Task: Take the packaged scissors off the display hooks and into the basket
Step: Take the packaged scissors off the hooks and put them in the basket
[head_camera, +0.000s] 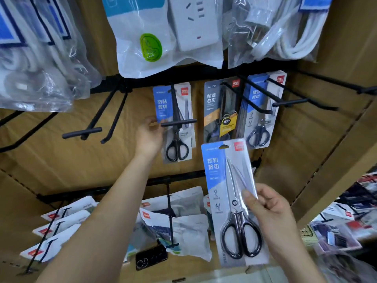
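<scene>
We use the black rail [146,81] as our marker. Above the rail hang clear bags of white cable [40,58], and one bag holds a white power strip [189,21]. The bag tops are cut off, so we cannot count them all.

Far below the rail on the left, white pouches [67,213] hang on low hooks. They lie on top of each other and are hard to count.

Our left hand [150,135] reaches up under the rail and touches the left edge of the first pack [163,105]. We cannot tell if the fingers pinch the card or only touch it. One black phone [151,258] lies far below the rail.

We count three hooks under the rail with scissors on them. They carry the first pack, the middle stack [216,103] and the right stack [259,133]. The packs sit one behind another, so we cannot count each stack.

One more pack is off the hooks. This held pack [230,201] is below the rail, in front of the middle stack. Our right hand [273,209] grips its right edge, thumb on the front and fingers behind. The scissors inside have black handles and point up.

Low and far right of the rail, the things are too blurry to name.
</scene>
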### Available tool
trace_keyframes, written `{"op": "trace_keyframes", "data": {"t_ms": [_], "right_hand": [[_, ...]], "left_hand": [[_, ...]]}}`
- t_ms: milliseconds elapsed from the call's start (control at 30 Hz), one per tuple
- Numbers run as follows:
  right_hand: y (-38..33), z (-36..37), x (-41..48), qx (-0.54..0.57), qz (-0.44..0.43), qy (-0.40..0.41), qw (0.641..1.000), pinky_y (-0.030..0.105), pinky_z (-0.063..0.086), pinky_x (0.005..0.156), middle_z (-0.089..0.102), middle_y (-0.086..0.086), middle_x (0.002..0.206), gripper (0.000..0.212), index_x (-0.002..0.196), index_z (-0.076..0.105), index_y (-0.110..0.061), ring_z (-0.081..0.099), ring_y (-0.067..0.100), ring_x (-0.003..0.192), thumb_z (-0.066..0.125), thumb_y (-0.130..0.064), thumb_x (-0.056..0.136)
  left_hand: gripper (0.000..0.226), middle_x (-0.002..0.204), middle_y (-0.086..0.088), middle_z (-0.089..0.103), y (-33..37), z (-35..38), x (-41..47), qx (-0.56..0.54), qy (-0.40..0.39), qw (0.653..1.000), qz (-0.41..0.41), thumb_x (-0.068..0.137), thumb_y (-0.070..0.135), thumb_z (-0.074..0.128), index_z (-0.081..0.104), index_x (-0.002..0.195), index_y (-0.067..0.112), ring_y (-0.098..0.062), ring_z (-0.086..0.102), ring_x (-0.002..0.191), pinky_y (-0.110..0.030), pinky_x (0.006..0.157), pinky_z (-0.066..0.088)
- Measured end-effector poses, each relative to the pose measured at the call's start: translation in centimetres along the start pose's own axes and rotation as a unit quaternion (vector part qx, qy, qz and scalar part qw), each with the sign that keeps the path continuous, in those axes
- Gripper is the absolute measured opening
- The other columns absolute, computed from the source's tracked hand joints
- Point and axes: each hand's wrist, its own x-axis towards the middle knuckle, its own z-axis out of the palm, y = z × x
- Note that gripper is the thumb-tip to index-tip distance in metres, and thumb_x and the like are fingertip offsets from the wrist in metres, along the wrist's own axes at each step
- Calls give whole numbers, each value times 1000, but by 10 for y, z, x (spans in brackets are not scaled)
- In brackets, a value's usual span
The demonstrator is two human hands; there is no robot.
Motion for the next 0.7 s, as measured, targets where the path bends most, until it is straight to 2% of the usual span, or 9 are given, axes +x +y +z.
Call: {"op": "trace_keyframes", "data": {"t_ms": [67, 133, 200, 267, 300, 433, 500, 567, 700], "right_hand": [[1, 0, 2, 1, -4, -3, 1000, 39, 49, 73, 73, 21, 75, 12, 81, 73, -14, 62, 27, 71, 65, -22, 85], [2, 0, 3, -4, -11, -14, 1000, 41, 42, 69, 65, 27, 69, 23, 81, 73, -15, 52, 25, 69, 74, -38, 83], [2, 3, 5, -26, -25, -36, 999, 35, 34, 63, 53, 17, 62, 34, 81, 73, -16, 41, 21, 66, 75, -50, 80], [-1, 8, 6, -28, -29, -57, 998, 29, 35, 61, 57, 12, 60, 27, 80, 74, -20, 41, 19, 62, 75, -46, 83], [-3, 12, 6, -25, -32, -68, 997, 31, 36, 64, 60, 12, 63, 23, 81, 74, -22, 43, 19, 64, 74, -45, 83], [-9, 17, 6, -75, -50, -126, 988, 33, 44, 72, 66, 15, 78, 23, 95, 73, -21, 55, 16, 75, 62, -42, 93], [-7, 10, 8, -119, 2, -196, 973, 18, 49, 76, 72, -8, 84, 25, 110, 69, -23, 63, 0, 80, 60, -36, 91], [-4, 3, 10, -210, 33, -253, 944, 13, 49, 78, 71, -23, 93, 21, 109, 69, -34, 64, -6, 87, 60, -32, 91], [2, 0, 8, -237, 77, -256, 934, 16, 50, 75, 74, -16, 103, 20, 105, 74, -31, 68, 0, 90, 56, -23, 98]], "left_hand": [[34, 117, 1, 64, -4, -6, -13, 20, 42, 999, 4, 94, 27, 65, 58, 125, 15, -18, 61, 108, -30, 86, 48], [18, 109, 3, 65, 0, -14, -41, -20, 59, 998, 9, 95, 23, 62, 62, 113, 21, -17, 62, 103, -29, 83, 48], [15, 89, 2, 70, 11, -19, -77, -102, -50, 994, -8, 101, 26, 53, 67, 101, 20, -16, 66, 82, -28, 71, 52], [24, 71, 5, 69, 21, -20, -105, -117, -184, 976, -3, 101, 32, 48, 67, 102, 18, -13, 62, 58, -22, 52, 46], [19, 65, 5, 67, 22, -18, -114, -103, -202, 974, 22, 100, 29, 49, 65, 101, 18, -12, 58, 48, -20, 45, 40], [15, 48, 1, 56, 21, -24, -123, -77, -114, 987, 88, 102, 11, 49, 54, 89, 17, -11, 47, 32, -18, 36, 35], [21, 55, -1, 61, 20, -33, -126, -93, -94, 983, 130, 102, 12, 48, 55, 88, 26, -14, 55, 37, -23, 39, 43], [30, 64, 0, 66, 19, -42, -133, -104, -91, 974, 179, 101, 16, 50, 58, 84, 40, -16, 63, 45, -25, 45, 49], [19, 73, -3, 70, 20, -51, -147, -124, -71, 965, 218, 92, 32, 57, 61, 83, 48, -18, 67, 50, -29, 49, 55]]}}
